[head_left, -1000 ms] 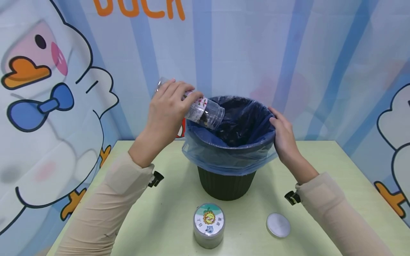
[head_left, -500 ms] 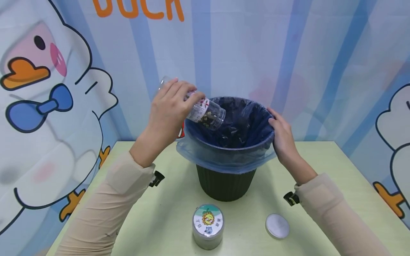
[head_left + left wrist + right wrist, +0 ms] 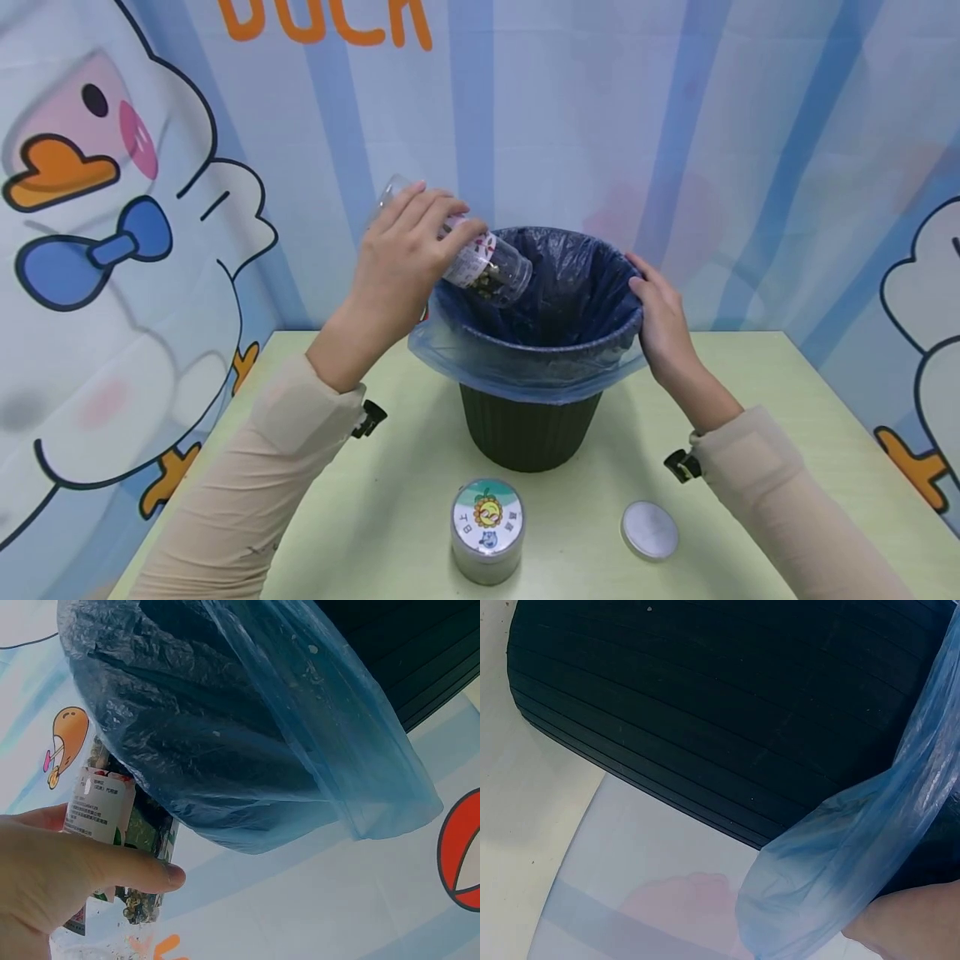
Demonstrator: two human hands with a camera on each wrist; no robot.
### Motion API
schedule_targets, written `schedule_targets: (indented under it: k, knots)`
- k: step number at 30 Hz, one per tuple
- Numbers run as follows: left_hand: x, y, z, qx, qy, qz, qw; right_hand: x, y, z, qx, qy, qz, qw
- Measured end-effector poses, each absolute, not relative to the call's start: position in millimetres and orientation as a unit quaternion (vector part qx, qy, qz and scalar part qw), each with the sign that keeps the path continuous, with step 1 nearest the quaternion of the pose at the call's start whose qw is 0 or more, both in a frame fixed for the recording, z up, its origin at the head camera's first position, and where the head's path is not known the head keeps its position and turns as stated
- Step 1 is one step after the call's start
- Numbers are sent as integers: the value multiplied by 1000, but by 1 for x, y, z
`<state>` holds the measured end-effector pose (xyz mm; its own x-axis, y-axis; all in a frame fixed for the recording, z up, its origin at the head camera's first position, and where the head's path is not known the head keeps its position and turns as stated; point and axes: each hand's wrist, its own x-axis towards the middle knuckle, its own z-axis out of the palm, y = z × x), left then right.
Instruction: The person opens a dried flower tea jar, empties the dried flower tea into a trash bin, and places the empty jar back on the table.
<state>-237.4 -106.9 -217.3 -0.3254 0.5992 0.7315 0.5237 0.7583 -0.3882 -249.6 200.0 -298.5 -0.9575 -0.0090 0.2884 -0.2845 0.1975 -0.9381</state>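
My left hand (image 3: 401, 254) grips a clear plastic jar (image 3: 512, 271) with a white printed label, tilted so its mouth points down into the trash can (image 3: 532, 425). Small dried brownish-green bits lie inside the jar near its mouth; the left wrist view shows more of these bits (image 3: 141, 906) towards its base. A blue plastic bag (image 3: 517, 375) lines the black can and folds out over its rim. On the right side, my right hand (image 3: 663, 321) holds the lined rim, thumb and fingers over the edge. Part of that hand (image 3: 911, 922) shows in the right wrist view.
In front of the can stands a short round container (image 3: 487, 533) with a sunflower picture on its top. A silver round lid (image 3: 650, 530) lies to its right on the pale green table (image 3: 360, 517). Behind hangs a blue-and-white cloth (image 3: 570, 108) with duck pictures.
The left hand and jar have shifted slightly right, further over the can. Dried bits have gathered near the jar's mouth. The right hand stays on the rim.
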Motion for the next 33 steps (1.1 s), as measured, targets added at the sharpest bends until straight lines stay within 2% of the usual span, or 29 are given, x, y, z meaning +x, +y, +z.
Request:
schedule_targets:
  k: [9,33]
  knots:
    - [-240,-103,-217,-347,-787,101,499,-251,200,-299,94,-767,625,110]
    - [-240,-99,-217,-356,-767,139,516,-250,199,-297,92,-766,626,116]
